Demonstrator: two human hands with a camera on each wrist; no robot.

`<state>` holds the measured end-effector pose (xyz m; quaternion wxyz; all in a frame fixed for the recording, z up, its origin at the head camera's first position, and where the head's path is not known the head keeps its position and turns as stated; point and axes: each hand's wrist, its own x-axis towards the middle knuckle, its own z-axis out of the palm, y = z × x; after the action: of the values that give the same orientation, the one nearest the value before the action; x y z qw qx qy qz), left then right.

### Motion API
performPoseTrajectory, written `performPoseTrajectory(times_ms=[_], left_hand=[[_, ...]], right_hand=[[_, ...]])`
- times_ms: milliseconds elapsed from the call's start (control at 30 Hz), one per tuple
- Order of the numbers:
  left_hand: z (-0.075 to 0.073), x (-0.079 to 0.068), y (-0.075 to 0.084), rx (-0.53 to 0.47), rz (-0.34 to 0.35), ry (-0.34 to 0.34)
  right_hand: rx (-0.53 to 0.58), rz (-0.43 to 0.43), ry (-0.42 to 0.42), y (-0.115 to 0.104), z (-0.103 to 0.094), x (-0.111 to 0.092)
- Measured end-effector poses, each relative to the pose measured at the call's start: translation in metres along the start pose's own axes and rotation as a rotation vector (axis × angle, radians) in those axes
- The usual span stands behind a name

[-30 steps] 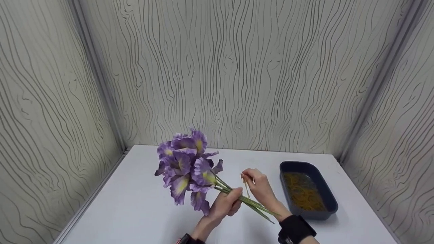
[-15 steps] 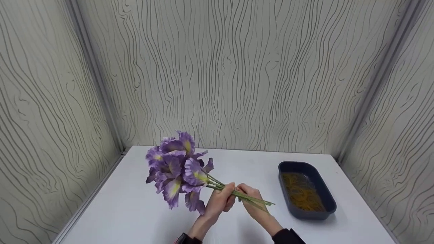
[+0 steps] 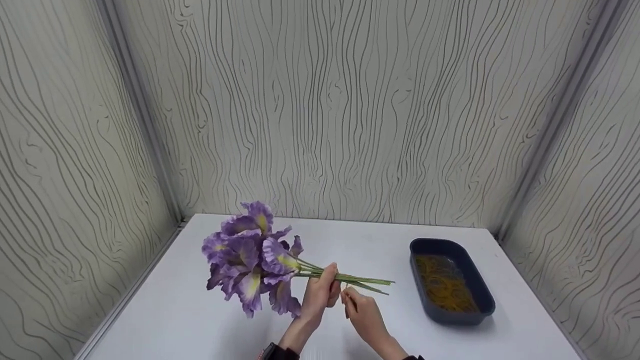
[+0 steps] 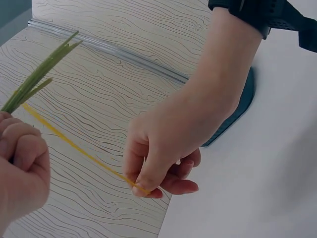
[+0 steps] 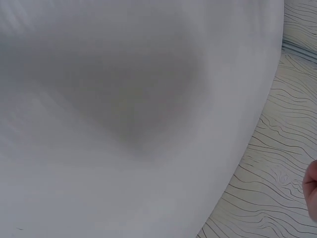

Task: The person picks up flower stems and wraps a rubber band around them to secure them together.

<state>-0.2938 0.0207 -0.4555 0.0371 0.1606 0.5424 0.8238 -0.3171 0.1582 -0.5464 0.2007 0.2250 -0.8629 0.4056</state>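
My left hand (image 3: 316, 297) grips the green stems (image 3: 362, 279) of a bunch of purple irises (image 3: 247, 257) with yellow centres. The blooms spread to the left of the fist, and the stem ends stick out to the right. Just below those ends, my right hand (image 3: 367, 317) pinches a rubber band. In the left wrist view the yellow rubber band (image 4: 79, 148) runs taut from the stems beside the left fist to the right thumb and fingertips. Only a bit of a hand (image 5: 311, 191) shows at the edge of the right wrist view.
A dark blue tub (image 3: 452, 318) holding many yellow rubber bands (image 3: 445, 285) stands on the white table (image 3: 165, 300) at the right. Wood-grain patterned panels (image 3: 320, 110) enclose the table at the back and both sides.
Both hands and the irises have shifted left. The right hand came in to the stems with the rubber band, passed behind them and is now below them; the stem ends have swung up.
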Motion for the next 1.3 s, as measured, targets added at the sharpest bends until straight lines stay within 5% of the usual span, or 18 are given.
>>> performPoseTrajectory(times_ms=[167,367,500,700,1000,1300], left_hand=[[-0.004,0.003,0.003,0.025,0.038,0.151],[-0.006,0.003,0.015,0.170,0.076,0.360],[-0.010,0.005,0.015,0.218,0.114,0.442],[-0.014,0.011,0.009,0.253,0.208,0.461],[-0.009,0.017,0.016,0.283,0.193,0.441],[-0.003,0.010,0.010,0.353,0.142,0.417]], right_hand=[[-0.038,-0.004,-0.009,-0.014,0.005,-0.010],[-0.103,-0.277,0.154,-0.036,0.010,-0.018],[-0.069,-0.384,0.211,-0.054,0.005,-0.018],[0.054,-0.372,0.222,-0.083,-0.020,-0.011],[0.291,-0.383,0.234,-0.114,-0.068,0.014],[0.259,-0.351,0.280,-0.131,-0.103,0.023]])
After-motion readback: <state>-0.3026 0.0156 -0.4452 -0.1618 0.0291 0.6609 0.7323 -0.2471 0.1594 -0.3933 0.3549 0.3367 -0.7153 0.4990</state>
